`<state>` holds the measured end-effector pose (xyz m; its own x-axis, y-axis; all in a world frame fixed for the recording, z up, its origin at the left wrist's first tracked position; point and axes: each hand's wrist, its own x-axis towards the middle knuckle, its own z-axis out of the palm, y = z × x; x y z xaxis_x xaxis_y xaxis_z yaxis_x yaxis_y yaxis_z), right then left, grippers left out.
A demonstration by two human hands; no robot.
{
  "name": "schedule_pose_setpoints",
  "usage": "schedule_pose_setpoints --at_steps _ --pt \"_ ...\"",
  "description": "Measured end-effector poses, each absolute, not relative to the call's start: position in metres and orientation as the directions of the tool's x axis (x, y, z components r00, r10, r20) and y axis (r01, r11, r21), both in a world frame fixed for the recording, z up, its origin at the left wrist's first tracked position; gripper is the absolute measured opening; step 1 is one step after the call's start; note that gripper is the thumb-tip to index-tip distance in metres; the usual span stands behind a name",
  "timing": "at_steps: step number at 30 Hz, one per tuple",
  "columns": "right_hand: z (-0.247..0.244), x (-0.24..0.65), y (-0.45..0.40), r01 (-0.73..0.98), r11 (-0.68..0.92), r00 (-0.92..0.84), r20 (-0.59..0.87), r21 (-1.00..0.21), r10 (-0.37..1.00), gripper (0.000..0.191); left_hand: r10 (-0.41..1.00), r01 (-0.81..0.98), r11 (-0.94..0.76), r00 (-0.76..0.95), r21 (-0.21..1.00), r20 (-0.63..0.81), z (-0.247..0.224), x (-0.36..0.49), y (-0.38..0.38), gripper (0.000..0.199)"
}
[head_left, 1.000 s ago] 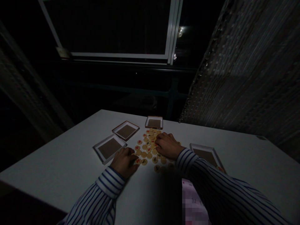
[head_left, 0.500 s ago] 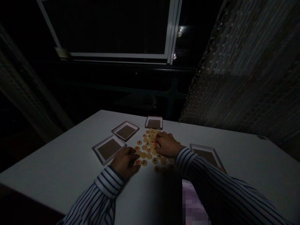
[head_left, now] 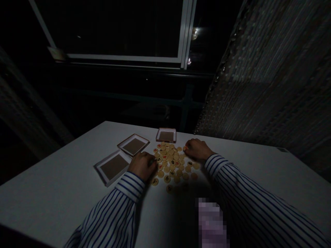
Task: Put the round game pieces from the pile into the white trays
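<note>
Across the middle of a dim white worktop point(head_left: 64, 179), the xiangqi pieces point(head_left: 172, 162) lie in a loose heap between the person's two hands, some overlapping. Under the left hand point(head_left: 141, 166) the fingertips are lost in shadow at the heap's left edge; the fingers curl, and whether they pinch a piece cannot be told. The right hand point(head_left: 198, 149) bends its fingers down at the heap's far right, the tips against a red-marked piece point(head_left: 185, 148); whether it is gripped is unclear. Near the front, a few pieces sink into deep shadow, their markings barely legible. A pinkish patch point(head_left: 212, 224) at the bottom edge is broken into coarse blocks and cannot be identified, and the striped sleeves point(head_left: 108, 213) run out of view below.

The pieces are flat, round, yellowish discs, some with red or black characters, many showing plain faces. Three shallow rectangular trays have pale inner walls and flat brown bottoms: the far tray point(head_left: 167, 136) behind the heap, the middle tray point(head_left: 134, 146) to its left, and the near tray point(head_left: 113, 166) just beside the left hand. Beyond, a beaded string curtain point(head_left: 258, 86) hangs at right, and a straight white window frame point(head_left: 124, 58) stands out against blackness.
</note>
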<state>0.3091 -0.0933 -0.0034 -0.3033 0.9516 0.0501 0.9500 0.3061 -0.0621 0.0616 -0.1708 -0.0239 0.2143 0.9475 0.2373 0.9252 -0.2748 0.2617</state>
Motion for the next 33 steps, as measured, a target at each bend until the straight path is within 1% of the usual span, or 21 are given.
schedule_pose_setpoints --at_steps 4,11,19,33 --pt "-0.007 0.312 -0.088 0.963 0.261 -0.26 0.028 -0.066 0.965 0.033 0.953 0.923 -0.264 0.206 0.279 0.221 -0.023 0.072 -0.159 0.029" --pt "-0.013 0.312 -0.077 0.977 0.199 -0.201 -0.021 -0.077 0.979 0.029 0.953 0.918 -0.257 0.188 0.304 0.237 -0.038 0.082 -0.152 0.028" --pt "-0.015 0.315 -0.072 0.975 0.201 -0.21 -0.088 -0.097 0.974 0.027 0.945 0.907 -0.295 0.23 0.3 0.233 -0.041 0.089 -0.151 0.026" --pt "-0.009 0.314 -0.08 0.955 0.268 -0.27 -0.005 -0.129 0.963 0.034 0.936 0.919 -0.296 0.226 0.259 0.268 -0.044 0.096 -0.149 0.027"
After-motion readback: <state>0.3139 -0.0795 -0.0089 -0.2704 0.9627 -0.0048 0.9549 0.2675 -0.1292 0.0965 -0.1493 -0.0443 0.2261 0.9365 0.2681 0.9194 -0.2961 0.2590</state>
